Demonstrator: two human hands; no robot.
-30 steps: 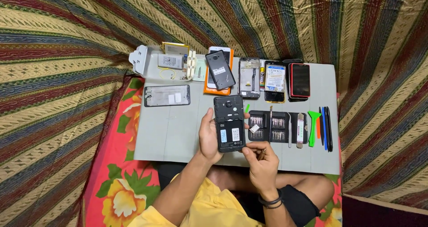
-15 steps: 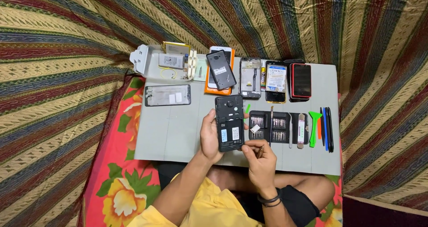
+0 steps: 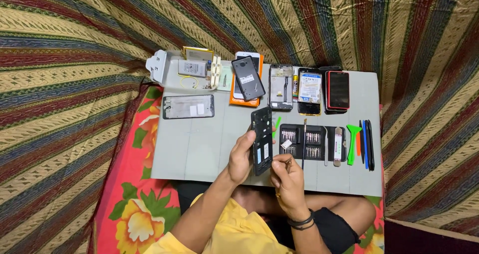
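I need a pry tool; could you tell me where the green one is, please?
The green pry tool lies on the grey mat's right side, between the screwdriver kit and the dark pens.

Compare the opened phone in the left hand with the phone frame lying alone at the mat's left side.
The opened phone is held tilted on edge above the mat by the left hand; the phone frame lies flat, untouched. The held one looks dark inside; the frame's inside is pale grey with white patches. Both are stripped rectangular phone parts.

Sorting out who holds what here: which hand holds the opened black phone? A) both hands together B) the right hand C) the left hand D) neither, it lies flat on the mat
C: the left hand grips the phone tilted on edge above the mat, while the right hand pinches a thin tool beside it.
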